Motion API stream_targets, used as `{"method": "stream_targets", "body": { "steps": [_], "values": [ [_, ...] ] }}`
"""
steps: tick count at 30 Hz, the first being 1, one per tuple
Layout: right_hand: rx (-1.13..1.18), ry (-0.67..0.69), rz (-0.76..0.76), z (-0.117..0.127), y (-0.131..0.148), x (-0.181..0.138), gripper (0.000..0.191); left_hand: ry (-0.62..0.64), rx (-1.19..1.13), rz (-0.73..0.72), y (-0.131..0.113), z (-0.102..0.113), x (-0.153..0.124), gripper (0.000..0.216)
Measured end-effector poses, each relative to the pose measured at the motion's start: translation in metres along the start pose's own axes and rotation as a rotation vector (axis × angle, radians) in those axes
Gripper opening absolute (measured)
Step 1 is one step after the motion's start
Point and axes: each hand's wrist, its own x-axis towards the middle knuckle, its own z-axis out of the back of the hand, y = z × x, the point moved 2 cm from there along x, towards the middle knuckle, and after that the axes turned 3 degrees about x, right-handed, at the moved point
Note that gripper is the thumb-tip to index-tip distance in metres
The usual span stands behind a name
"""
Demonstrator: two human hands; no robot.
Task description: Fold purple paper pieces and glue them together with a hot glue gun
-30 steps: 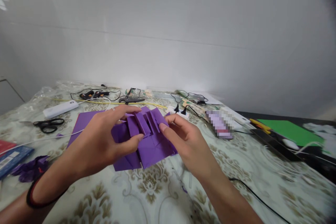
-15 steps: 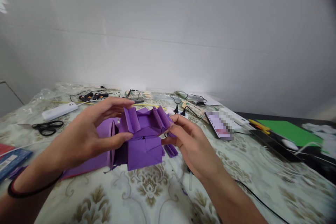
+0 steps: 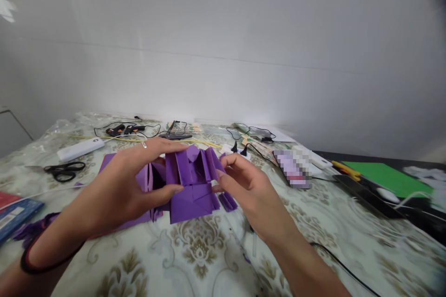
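Note:
A folded purple paper piece with raised pleats is held between both hands, just over the patterned tablecloth. My left hand grips its left side, thumb in front and fingers over the top edge. My right hand pinches the right edge between thumb and fingers. Below it, a purple paper box shows its flat front; whether the two are joined I cannot tell. Larger purple paper lies behind my left hand. A small folded purple strip rests by my right fingertips.
Black scissors and a white power strip lie at left, near glue guns. A phone stands beyond my right hand. Farther right are a green sheet and yellow-handled tool. A black cable crosses the front right.
The folded piece has tipped, so its pleats and inside show more. My left hand has shifted slightly right and down; my right hand keeps its pinch at the right edge.

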Motion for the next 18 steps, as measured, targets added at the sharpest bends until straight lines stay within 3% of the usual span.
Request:
{"method": "stream_targets", "body": {
  "steps": [11,18],
  "values": [
    [-0.234,-0.167,0.149,-0.02,0.001,-0.011,0.021,-0.018,0.115,-0.082,-0.02,-0.023,0.003,0.049],
    [-0.186,-0.109,0.175,-0.024,0.007,-0.019,0.019,-0.061,0.113,-0.094,-0.024,-0.025,0.001,0.03]
  ]
}}
